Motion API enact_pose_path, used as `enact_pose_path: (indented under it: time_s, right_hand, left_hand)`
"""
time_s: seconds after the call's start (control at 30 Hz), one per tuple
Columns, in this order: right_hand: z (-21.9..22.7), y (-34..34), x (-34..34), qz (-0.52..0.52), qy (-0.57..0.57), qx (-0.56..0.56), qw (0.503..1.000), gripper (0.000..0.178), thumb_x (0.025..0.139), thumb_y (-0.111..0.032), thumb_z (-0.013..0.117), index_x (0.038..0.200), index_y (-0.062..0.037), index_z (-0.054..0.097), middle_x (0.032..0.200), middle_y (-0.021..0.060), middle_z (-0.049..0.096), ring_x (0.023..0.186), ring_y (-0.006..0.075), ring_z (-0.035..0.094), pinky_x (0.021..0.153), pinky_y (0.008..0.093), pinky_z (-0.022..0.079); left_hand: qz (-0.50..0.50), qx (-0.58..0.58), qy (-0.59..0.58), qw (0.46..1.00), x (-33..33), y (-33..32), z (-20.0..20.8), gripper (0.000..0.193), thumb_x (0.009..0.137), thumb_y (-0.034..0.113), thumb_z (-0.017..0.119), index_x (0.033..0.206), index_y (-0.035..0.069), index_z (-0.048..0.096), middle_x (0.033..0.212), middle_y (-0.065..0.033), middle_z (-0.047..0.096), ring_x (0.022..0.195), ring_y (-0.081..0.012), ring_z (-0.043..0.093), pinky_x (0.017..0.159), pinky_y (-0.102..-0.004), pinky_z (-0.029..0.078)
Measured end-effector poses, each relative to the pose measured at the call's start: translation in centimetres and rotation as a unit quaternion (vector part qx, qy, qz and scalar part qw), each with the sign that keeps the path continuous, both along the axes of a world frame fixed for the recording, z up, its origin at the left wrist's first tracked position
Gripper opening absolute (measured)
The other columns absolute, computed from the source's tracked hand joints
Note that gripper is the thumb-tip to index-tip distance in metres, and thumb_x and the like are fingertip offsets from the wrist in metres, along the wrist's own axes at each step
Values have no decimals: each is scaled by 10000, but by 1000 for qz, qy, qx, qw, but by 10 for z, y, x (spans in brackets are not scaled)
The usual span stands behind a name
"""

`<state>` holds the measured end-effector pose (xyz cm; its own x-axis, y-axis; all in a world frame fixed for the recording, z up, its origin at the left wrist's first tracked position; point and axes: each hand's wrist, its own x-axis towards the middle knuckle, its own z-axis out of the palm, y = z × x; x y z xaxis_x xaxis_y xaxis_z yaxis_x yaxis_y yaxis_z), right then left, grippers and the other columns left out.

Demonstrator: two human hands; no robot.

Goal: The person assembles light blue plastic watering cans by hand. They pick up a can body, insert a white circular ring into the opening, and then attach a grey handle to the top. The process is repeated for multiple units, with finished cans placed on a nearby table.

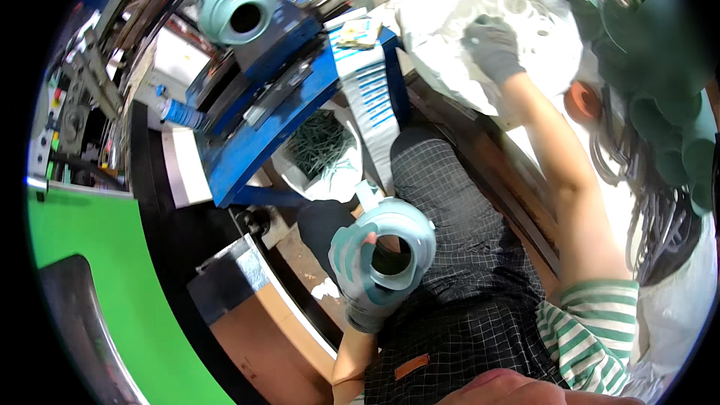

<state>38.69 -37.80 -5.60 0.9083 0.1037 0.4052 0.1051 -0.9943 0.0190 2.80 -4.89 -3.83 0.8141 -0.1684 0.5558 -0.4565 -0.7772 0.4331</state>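
My left hand (355, 274), in a grey-and-white work glove, is closed round a pale teal plastic housing (411, 223) above my lap. The housing is round, with a wide dark opening facing up and a small tab on its far side. My right arm stretches forward to a large white plastic bag (427, 49). Inside the bag, my gloved right hand (493, 46) reaches among many white plastic rings (517, 6). Its fingers are blurred and partly lost against the rings, so I cannot see whether they grip one.
Another teal housing (238, 11) sits on a blue work stand (262, 127) ahead to the left. Below it, a white-lined bin (352, 169) holds thin dark-green scraps. Stacked teal parts (660, 67) and grey loops (611, 150) lie at the right. A green surface (82, 232) is at far left.
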Motion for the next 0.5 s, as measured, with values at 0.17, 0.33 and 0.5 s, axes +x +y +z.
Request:
enact_pose_path:
  time_s: [0.17,0.33,0.5]
  right_hand:
    - [38,13,-65,78,30,319,944,339,951,-399,755,1084,-87,748,1008,118,766,924,297,747,846,392,582]
    - [78,107,-187,469,102,274,834,251,962,-343,732,1047,-107,744,999,75,732,938,270,719,850,401,587]
    - [71,155,-231,584,-24,120,803,225,831,-313,739,959,-132,699,1059,59,678,1000,267,695,902,411,570]
  left_hand:
    - [28,-45,-10,999,-4,8,-13,1003,764,412,932,1557,54,433,1418,-216,489,1293,-398,532,1027,-523,510]
    - [34,-39,-91,995,8,10,-21,887,842,401,881,1536,51,455,1354,-186,567,1267,-366,571,1008,-499,526]
    - [72,85,-18,994,0,24,0,532,810,389,850,1270,154,725,1269,-92,617,1173,-334,606,961,-464,536]
